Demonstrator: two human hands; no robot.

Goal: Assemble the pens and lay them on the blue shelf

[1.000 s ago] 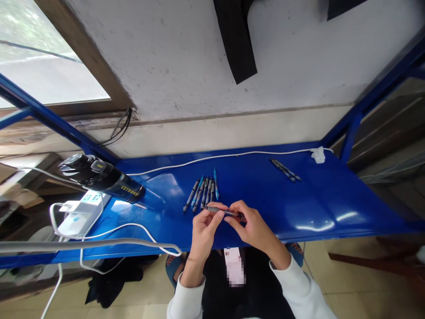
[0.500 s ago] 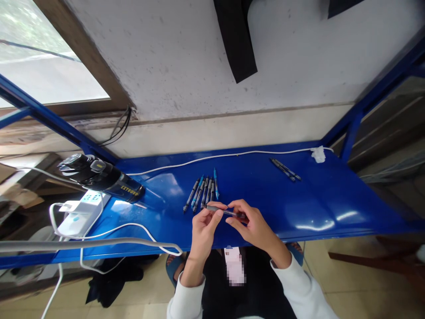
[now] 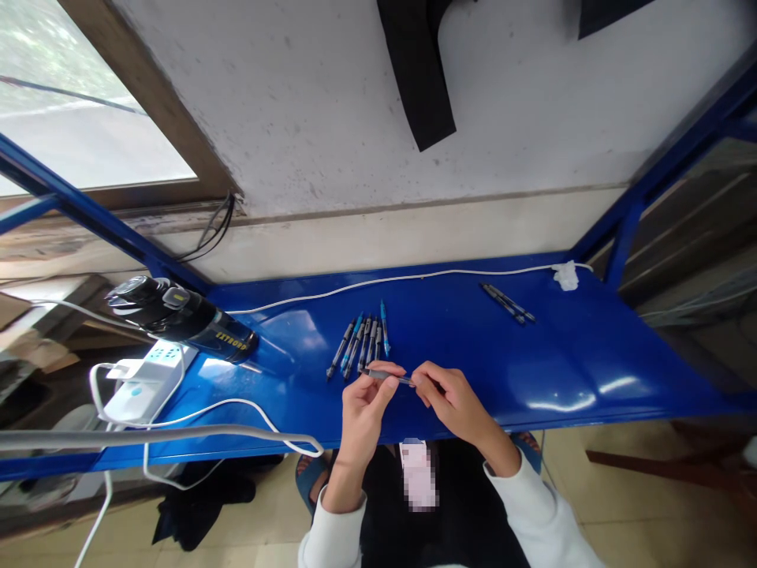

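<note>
Pinched between thumb and fingers of my left hand (image 3: 367, 398) is a dark pen (image 3: 382, 375), held nearly level above the front edge of the blue table. My right hand (image 3: 446, 394) is closed at the pen's right end, fingertips together around its tip; what exactly they grip there is too small to make out. Just beyond my left hand lies a group of several pens (image 3: 358, 347) with grey and blue parts, side by side. Two more dark pens (image 3: 507, 303) rest farther back on the right.
On the left of the blue table (image 3: 449, 323), a black bottle (image 3: 195, 323) leans over beside a white power strip (image 3: 147, 383). White cables (image 3: 236, 401) loop near the front left edge. Another white cable runs along the back to a crumpled white piece (image 3: 566, 276).
My right hand's fingers have closed in at the pen's right end, where the thumb and fingers were spread along the barrel. My left hand has stayed nearly still.
</note>
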